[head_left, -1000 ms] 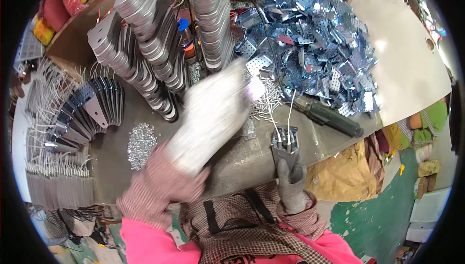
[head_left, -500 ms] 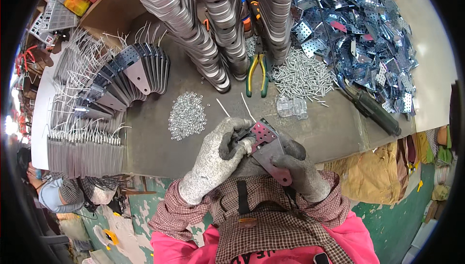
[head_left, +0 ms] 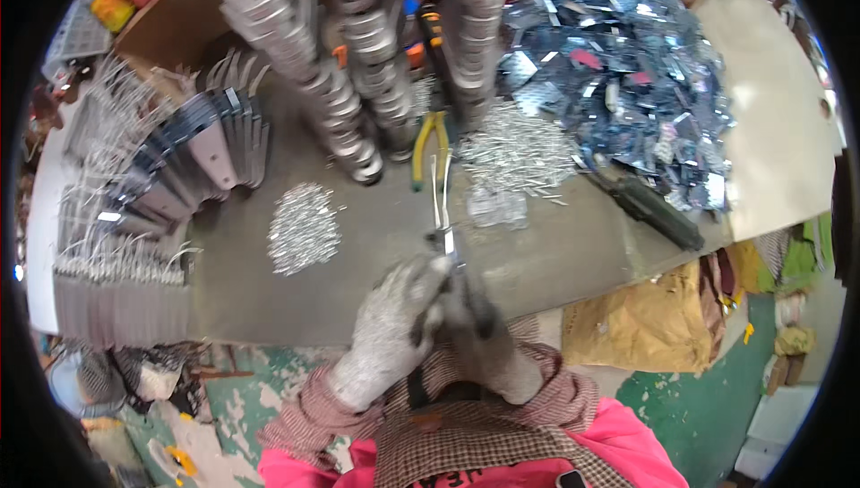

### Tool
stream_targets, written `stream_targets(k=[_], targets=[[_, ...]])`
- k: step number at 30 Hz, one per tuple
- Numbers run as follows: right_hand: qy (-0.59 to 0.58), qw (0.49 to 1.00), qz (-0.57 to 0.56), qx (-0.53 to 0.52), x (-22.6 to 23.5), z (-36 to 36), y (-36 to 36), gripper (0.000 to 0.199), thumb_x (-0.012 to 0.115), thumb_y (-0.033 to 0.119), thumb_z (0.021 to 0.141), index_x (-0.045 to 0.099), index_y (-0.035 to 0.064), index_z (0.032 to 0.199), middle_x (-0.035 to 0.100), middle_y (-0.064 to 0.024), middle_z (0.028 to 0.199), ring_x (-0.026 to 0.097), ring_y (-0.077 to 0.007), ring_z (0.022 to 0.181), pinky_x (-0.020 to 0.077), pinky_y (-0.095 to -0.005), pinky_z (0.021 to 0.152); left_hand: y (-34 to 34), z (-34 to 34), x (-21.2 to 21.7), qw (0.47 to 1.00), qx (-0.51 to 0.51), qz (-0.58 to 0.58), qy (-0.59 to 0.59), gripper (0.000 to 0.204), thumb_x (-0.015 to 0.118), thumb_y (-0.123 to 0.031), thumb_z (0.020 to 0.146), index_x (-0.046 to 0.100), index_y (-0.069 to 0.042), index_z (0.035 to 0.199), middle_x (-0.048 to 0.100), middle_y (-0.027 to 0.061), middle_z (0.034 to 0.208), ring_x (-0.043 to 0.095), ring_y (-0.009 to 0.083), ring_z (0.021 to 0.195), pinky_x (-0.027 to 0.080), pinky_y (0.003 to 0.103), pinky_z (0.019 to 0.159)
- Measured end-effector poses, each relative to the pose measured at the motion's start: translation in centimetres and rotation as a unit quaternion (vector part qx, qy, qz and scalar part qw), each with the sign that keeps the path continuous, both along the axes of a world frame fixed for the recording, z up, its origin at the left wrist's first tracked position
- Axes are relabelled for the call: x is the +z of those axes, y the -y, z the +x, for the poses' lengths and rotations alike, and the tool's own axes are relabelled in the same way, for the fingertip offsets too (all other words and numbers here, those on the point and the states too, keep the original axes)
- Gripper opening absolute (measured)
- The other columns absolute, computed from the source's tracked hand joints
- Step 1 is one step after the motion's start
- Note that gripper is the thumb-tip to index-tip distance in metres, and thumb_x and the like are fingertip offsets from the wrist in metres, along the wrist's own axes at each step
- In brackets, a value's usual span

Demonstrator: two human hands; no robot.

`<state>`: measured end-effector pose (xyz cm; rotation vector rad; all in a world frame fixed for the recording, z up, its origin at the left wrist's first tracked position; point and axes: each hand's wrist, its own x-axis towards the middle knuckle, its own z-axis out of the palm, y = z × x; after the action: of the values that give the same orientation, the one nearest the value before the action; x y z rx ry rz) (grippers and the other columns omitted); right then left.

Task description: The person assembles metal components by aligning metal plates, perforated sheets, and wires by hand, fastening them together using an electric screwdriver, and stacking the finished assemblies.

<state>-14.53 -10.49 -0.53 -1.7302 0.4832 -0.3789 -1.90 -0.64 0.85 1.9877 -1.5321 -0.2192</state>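
Both my gloved hands are together at the table's front edge, with a flat metal plate (head_left: 450, 241) between them. The plate is turned nearly edge-on, and only its upper end shows; two white wires (head_left: 439, 188) stick up from it. My left hand (head_left: 392, 313) is closed against the plate from the left, its light grey glove speckled. My right hand (head_left: 484, 331), in a darker-stained glove, closes on it from the right. Motion blur and the gloves hide the fingertips and most of the plate. Beyond the wires lie pliers (head_left: 419, 158) with yellow-green handles.
Small nuts (head_left: 305, 228) are heaped at left, screws (head_left: 520, 147) at centre right. Tall stacks of metal plates (head_left: 372, 58) stand behind. Perforated bluish brackets (head_left: 627, 85) pile up at right near a black powered screwdriver (head_left: 658, 210). Wired plate assemblies (head_left: 202, 147) stand at left.
The plate has turned from showing its broad perforated face to nearly edge-on, wires upward. Both hands have drawn closer together around it. The whole view has shifted a little.
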Motion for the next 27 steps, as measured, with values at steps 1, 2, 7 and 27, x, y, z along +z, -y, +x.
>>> stream_targets(k=[1, 2, 7, 27], targets=[[-0.088, 0.960, 0.260, 0.048, 0.8, -0.2, 0.0, 0.050, 0.048, 0.015, 0.099, 0.037, -0.0055, 0.143, 0.055, -0.0226, 0.127, 0.055, -0.0297, 0.115, 0.0438, -0.0358, 0.101, -0.6, -0.3, -0.2, 0.997, 0.015, 0.034, -0.073, 0.065, 0.075, -0.018, 0.074, 0.048, -0.001, 0.131, 0.055, 0.0211, 0.122, 0.053, 0.0422, 0.116, 0.048, 0.048, 0.092], [0.046, 0.984, 0.170, 0.002, 0.5, -0.4, 0.1, 0.044, 0.050, 0.013, 0.098, 0.046, -0.0049, 0.138, 0.059, -0.0209, 0.124, 0.057, -0.0279, 0.113, 0.0456, -0.0361, 0.099, -0.9, -0.5, -0.2, 0.984, 0.039, 0.128, -0.116, 0.073, 0.077, -0.018, 0.071, 0.046, 0.001, 0.134, 0.052, 0.0247, 0.128, 0.049, 0.0454, 0.122, 0.041, 0.053, 0.103], [-0.006, 0.929, -0.282, -0.241, 1.5, -7.7, 14.1, 0.053, 0.075, 0.004, 0.077, 0.061, 0.0060, 0.128, 0.061, -0.0119, 0.117, 0.060, -0.0242, 0.105, 0.0485, -0.0343, 0.091, -1.8, -1.2, -3.0, 0.999, 0.044, 0.003, -0.021, 0.084, 0.075, -0.016, 0.067, 0.036, 0.003, 0.140, 0.054, 0.0282, 0.121, 0.053, 0.0492, 0.111, 0.041, 0.056, 0.099], [0.527, 0.670, 0.520, -0.053, 0.1, 1.2, 10.7, 0.049, 0.058, 0.028, 0.096, 0.043, 0.0101, 0.139, 0.051, -0.0048, 0.092, 0.049, -0.0173, 0.090, 0.0393, -0.0453, 0.094, -2.6, -2.2, -5.4, 0.997, 0.047, 0.004, -0.058, 0.104, 0.079, -0.051, 0.068, 0.034, 0.002, 0.145, 0.038, 0.0243, 0.143, 0.036, 0.0426, 0.135, 0.027, 0.054, 0.114]])
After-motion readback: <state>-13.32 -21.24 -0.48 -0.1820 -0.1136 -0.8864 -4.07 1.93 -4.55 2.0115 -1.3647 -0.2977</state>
